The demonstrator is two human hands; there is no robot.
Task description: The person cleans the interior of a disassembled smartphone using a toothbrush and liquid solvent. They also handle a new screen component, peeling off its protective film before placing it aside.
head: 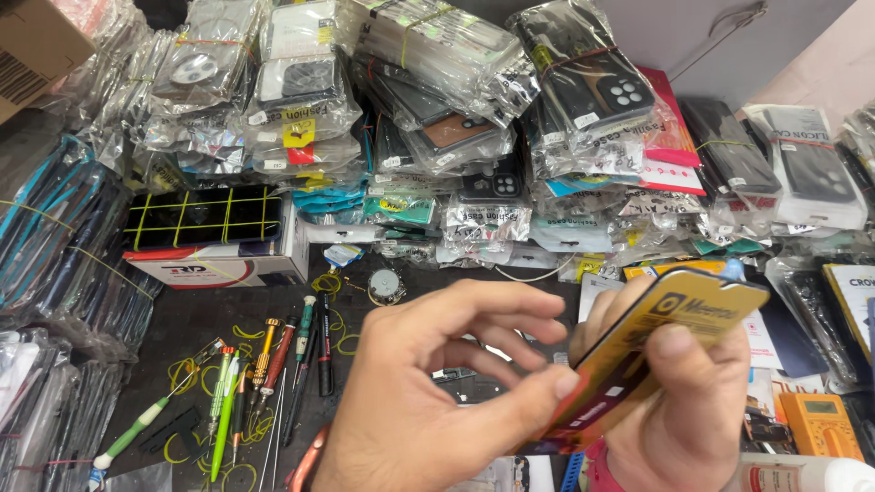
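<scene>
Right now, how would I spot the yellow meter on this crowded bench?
Start at the right hand, which holds a flat yellow-and-black packet. Just right of that hand, at the lower right edge of the dark bench, lies the yellow meter. It alone has a small grey screen; its neighbours are plastic-wrapped phone cases.
</scene>
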